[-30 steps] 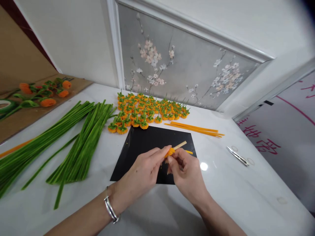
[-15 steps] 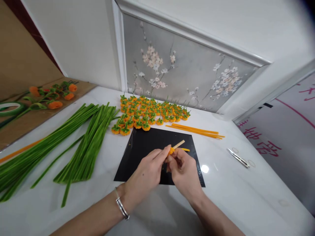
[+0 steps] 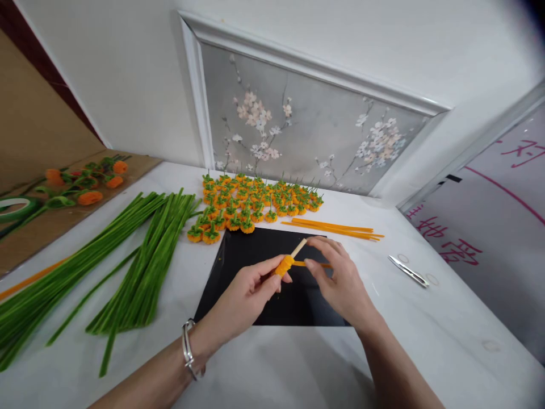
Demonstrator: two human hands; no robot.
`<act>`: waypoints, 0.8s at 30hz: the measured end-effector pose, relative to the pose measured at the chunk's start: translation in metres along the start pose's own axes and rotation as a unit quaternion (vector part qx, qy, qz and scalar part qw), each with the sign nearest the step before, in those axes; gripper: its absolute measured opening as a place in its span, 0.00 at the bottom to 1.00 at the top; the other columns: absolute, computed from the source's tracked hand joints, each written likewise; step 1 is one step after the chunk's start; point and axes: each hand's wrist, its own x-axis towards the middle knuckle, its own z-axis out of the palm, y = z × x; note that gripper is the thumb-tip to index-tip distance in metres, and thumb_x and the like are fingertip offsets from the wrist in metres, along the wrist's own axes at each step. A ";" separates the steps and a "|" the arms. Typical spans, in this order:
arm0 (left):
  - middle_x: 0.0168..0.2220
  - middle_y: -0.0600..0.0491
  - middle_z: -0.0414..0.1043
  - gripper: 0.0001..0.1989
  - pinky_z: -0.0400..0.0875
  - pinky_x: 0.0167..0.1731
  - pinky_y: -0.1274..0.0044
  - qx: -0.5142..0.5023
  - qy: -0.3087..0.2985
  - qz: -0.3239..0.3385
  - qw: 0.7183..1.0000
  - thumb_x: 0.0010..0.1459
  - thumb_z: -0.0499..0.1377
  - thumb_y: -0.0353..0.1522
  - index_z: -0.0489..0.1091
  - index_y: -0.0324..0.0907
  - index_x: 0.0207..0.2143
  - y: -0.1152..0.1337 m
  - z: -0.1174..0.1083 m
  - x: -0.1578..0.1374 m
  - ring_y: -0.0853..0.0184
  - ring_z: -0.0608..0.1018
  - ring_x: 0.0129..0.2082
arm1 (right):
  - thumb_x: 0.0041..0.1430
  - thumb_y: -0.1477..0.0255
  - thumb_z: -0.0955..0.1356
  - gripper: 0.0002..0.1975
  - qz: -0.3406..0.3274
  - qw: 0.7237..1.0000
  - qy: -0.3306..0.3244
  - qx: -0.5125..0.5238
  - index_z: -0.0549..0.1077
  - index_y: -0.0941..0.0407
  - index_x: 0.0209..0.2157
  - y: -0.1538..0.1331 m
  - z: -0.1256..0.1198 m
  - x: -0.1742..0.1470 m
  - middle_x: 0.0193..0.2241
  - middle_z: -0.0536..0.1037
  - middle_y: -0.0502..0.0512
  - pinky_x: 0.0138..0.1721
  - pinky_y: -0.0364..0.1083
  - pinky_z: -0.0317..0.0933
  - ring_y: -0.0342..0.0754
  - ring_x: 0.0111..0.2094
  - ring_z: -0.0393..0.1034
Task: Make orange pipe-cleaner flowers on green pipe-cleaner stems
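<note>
My left hand (image 3: pixel 251 287) is closed on a pale wooden stick (image 3: pixel 299 246) with an orange pipe cleaner (image 3: pixel 284 265) wound round it in a coil. The stick's bare end points up and to the right. From the coil, the pipe cleaner's loose tail runs right to my right hand (image 3: pixel 338 275), where thumb and fingers take it with the index finger raised near the stick's tip. Both hands are over a black mat (image 3: pixel 247 244) on the white table. Part of the grip of each hand is hidden by fingers.
Behind the mat stand rows of small orange flower heads with green tops (image 3: pixel 255 199). Loose orange pipe cleaners (image 3: pixel 336 228) lie to their right, with silver snips (image 3: pixel 409 271) beyond. Green pipe cleaners (image 3: pixel 140 272) are piled left. Finished flowers (image 3: pixel 89 197) and green tape (image 3: pixel 19 209) rest on brown board.
My hands have moved apart, the right one going right and opening its fingers somewhat. The orange coil on the stick now shows more fully. The camera view has shifted slightly.
</note>
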 end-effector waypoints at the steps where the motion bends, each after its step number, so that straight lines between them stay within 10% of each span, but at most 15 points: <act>1: 0.36 0.51 0.76 0.19 0.68 0.28 0.81 -0.017 0.001 -0.007 1.000 0.61 0.54 0.35 0.68 0.42 0.54 0.002 0.000 0.000 0.72 0.72 0.28 | 0.59 0.71 0.66 0.14 -0.021 0.999 -0.020 -0.014 0.71 0.53 0.47 0.000 0.000 0.001 0.46 0.74 0.57 0.49 0.53 0.61 0.53 0.48 0.67; 7: 0.27 0.54 0.73 0.14 0.66 0.25 0.81 -0.027 0.062 -0.004 0.998 0.56 0.59 0.36 0.74 0.40 0.42 0.008 0.000 0.005 0.72 0.70 0.25 | 0.64 0.73 0.62 0.10 -0.017 0.993 -0.120 -0.001 0.75 0.53 0.39 -0.009 0.006 -0.001 0.30 0.77 0.51 0.32 0.42 0.63 0.45 0.30 0.71; 24: 0.33 0.53 0.77 0.13 0.68 0.26 0.81 0.148 0.093 0.094 0.980 0.60 0.56 0.36 0.75 0.43 0.45 0.000 -0.012 0.005 0.70 0.75 0.28 | 0.65 0.72 0.60 0.11 -0.070 0.969 -0.172 -0.161 0.74 0.53 0.39 -0.021 -0.008 -0.015 0.27 0.75 0.53 0.27 0.42 0.60 0.45 0.26 0.71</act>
